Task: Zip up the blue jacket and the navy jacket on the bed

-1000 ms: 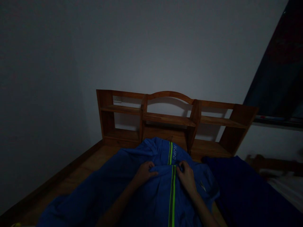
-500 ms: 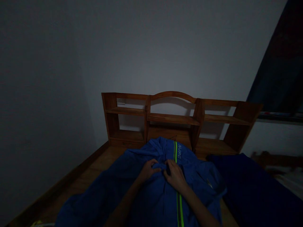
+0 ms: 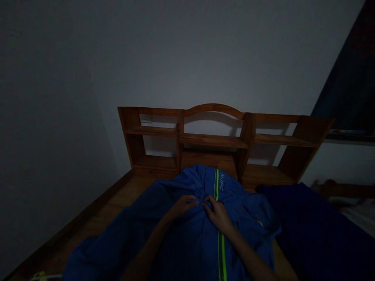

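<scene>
Room: dim, with a plain grey wall (image 3: 187, 50) behind a wooden headboard shelf (image 3: 215, 140) that has open compartments and an arched middle.
Surface: you are over a wooden bed platform (image 3: 117, 203); its bare boards show to the left of your grip.
Blue jacket: the blue jacket (image 3: 187, 242) lies spread on the platform, right under both your hands, with its collar end reaching past your grip toward the shelf.
Stripe: a bright green stripe (image 3: 220, 249) runs down the jacket, passing just under your right hand; pale lettering sits beside it beyond your fingers.
Left hand: your left hand (image 3: 182, 205) has a narrow grip, fingers curled and pinching a fold of the jacket cloth.
Right hand: your right hand (image 3: 217, 212) rests on the jacket touching the same bunched fold, fingers bent onto the cloth; the two hands nearly meet fingertip to fingertip.
Dark cloth: a darker navy cloth (image 3: 310, 230) lies to the right of your grip, just beside the jacket's edge.
</scene>
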`<state>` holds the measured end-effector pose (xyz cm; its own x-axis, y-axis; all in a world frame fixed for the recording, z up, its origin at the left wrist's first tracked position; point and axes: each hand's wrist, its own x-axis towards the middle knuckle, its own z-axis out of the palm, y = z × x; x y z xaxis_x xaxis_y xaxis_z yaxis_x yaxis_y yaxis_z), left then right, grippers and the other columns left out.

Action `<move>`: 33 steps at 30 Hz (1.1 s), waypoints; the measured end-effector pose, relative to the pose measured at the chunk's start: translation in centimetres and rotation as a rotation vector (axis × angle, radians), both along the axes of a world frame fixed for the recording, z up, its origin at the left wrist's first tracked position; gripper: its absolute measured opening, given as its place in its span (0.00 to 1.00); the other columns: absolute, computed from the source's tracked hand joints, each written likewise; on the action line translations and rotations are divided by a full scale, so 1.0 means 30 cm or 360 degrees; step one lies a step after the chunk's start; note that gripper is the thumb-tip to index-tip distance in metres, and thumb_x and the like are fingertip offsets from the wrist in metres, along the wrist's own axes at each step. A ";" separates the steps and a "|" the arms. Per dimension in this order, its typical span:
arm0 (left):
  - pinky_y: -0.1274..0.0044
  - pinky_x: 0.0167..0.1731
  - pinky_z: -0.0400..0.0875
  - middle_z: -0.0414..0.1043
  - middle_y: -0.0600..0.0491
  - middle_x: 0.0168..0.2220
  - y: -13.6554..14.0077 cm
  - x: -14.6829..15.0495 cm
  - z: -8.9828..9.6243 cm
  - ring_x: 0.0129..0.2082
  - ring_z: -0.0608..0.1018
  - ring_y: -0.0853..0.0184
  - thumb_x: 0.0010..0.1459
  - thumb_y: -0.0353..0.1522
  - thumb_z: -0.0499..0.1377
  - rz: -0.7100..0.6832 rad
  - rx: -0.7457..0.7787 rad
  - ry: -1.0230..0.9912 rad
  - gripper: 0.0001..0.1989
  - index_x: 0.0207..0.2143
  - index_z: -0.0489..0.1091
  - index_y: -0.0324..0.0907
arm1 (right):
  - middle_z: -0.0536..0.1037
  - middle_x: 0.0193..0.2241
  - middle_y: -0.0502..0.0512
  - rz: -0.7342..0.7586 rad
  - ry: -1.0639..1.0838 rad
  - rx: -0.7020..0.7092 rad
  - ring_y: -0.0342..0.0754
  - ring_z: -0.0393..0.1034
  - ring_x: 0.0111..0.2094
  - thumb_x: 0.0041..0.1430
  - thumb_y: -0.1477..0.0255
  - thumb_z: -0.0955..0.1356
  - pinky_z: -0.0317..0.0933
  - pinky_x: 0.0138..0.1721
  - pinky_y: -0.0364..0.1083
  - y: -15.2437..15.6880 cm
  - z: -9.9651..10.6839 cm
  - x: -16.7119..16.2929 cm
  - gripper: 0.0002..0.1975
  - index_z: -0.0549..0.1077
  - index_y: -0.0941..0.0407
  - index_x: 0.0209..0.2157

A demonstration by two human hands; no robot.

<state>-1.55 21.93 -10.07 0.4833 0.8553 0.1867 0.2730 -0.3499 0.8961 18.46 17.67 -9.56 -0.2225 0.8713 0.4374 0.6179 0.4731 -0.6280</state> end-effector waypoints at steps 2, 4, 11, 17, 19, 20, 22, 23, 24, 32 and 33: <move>0.80 0.32 0.64 0.72 0.54 0.30 0.001 0.002 -0.005 0.32 0.72 0.67 0.55 0.43 0.54 0.0039 0.0026 0.0024 0.18 0.31 0.72 0.36 | 0.75 0.36 0.49 0.0010 0.0011 -0.0018 0.46 0.72 0.36 0.61 0.67 0.60 0.60 0.39 0.42 -0.001 0.000 0.002 0.08 0.67 0.52 0.41; 0.80 0.32 0.64 0.72 0.54 0.30 0.001 0.005 -0.008 0.32 0.72 0.67 0.53 0.44 0.56 0.0066 0.0029 0.0041 0.18 0.32 0.73 0.37 | 0.76 0.36 0.49 0.0026 0.0030 -0.0026 0.46 0.72 0.36 0.61 0.67 0.61 0.60 0.39 0.42 -0.001 -0.002 0.002 0.08 0.67 0.52 0.41; 0.78 0.34 0.66 0.74 0.53 0.31 -0.010 0.016 -0.003 0.35 0.73 0.64 0.46 0.45 0.61 0.0219 0.0035 0.0128 0.19 0.31 0.75 0.38 | 0.76 0.34 0.49 0.0090 0.0031 0.0001 0.46 0.72 0.34 0.60 0.66 0.62 0.60 0.39 0.42 0.000 -0.002 0.001 0.08 0.68 0.52 0.39; 0.78 0.37 0.66 0.75 0.53 0.33 -0.012 0.021 -0.001 0.36 0.74 0.65 0.48 0.43 0.60 0.0176 0.0157 0.0138 0.17 0.33 0.74 0.38 | 0.76 0.34 0.49 0.0077 -0.0009 0.0024 0.47 0.72 0.34 0.59 0.67 0.62 0.60 0.39 0.43 0.001 -0.002 0.007 0.08 0.69 0.53 0.39; 0.79 0.36 0.66 0.74 0.53 0.32 -0.011 0.021 -0.004 0.35 0.74 0.66 0.49 0.42 0.60 0.0169 0.0211 0.0127 0.16 0.32 0.73 0.38 | 0.76 0.33 0.49 0.0077 -0.0028 0.0017 0.47 0.72 0.33 0.59 0.67 0.62 0.61 0.38 0.42 0.003 -0.003 0.008 0.08 0.69 0.53 0.39; 0.80 0.36 0.65 0.74 0.54 0.32 -0.011 0.021 -0.005 0.35 0.74 0.66 0.50 0.41 0.59 0.0166 0.0237 0.0119 0.15 0.32 0.73 0.38 | 0.76 0.32 0.50 0.0075 -0.0035 0.0013 0.47 0.72 0.33 0.59 0.67 0.63 0.61 0.38 0.42 0.004 -0.003 0.008 0.08 0.69 0.53 0.39; 0.80 0.35 0.65 0.74 0.54 0.31 -0.013 0.022 -0.007 0.34 0.74 0.67 0.50 0.38 0.59 0.0167 0.0271 0.0104 0.12 0.32 0.73 0.38 | 0.76 0.32 0.50 0.0072 -0.0047 0.0013 0.47 0.72 0.33 0.58 0.68 0.63 0.61 0.38 0.42 0.006 -0.003 0.007 0.08 0.69 0.53 0.40; 0.80 0.35 0.65 0.74 0.54 0.31 -0.014 0.023 -0.009 0.34 0.74 0.67 0.50 0.37 0.59 0.0176 0.0280 0.0102 0.11 0.32 0.73 0.38 | 0.76 0.31 0.50 0.0073 -0.0053 0.0014 0.47 0.72 0.33 0.58 0.68 0.63 0.61 0.38 0.43 0.007 -0.003 0.007 0.09 0.69 0.53 0.40; 0.80 0.35 0.65 0.74 0.55 0.30 -0.015 0.025 -0.010 0.33 0.74 0.68 0.50 0.35 0.58 0.0189 0.0286 0.0104 0.10 0.31 0.72 0.38 | 0.76 0.31 0.50 0.0074 -0.0057 0.0017 0.47 0.72 0.33 0.58 0.68 0.63 0.61 0.39 0.43 0.007 -0.003 0.006 0.09 0.69 0.53 0.40; 0.79 0.34 0.65 0.74 0.54 0.30 -0.016 0.043 -0.020 0.32 0.73 0.68 0.49 0.34 0.58 0.0273 0.0331 0.0149 0.10 0.32 0.73 0.38 | 0.77 0.32 0.50 0.0048 -0.0093 -0.0006 0.48 0.73 0.33 0.58 0.67 0.63 0.61 0.38 0.43 -0.001 -0.004 0.008 0.09 0.70 0.52 0.41; 0.79 0.34 0.65 0.74 0.54 0.30 -0.017 0.045 -0.018 0.32 0.73 0.67 0.50 0.34 0.57 0.0265 0.0322 0.0159 0.10 0.33 0.73 0.38 | 0.77 0.32 0.50 0.0045 -0.0093 -0.0007 0.48 0.73 0.33 0.58 0.67 0.63 0.61 0.38 0.43 -0.002 -0.004 0.008 0.09 0.69 0.52 0.41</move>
<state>-0.21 21.43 -10.61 0.3639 0.8746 0.3204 0.4254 -0.4621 0.7782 18.70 17.59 -9.68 -0.2721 0.8662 0.4192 0.6402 0.4882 -0.5932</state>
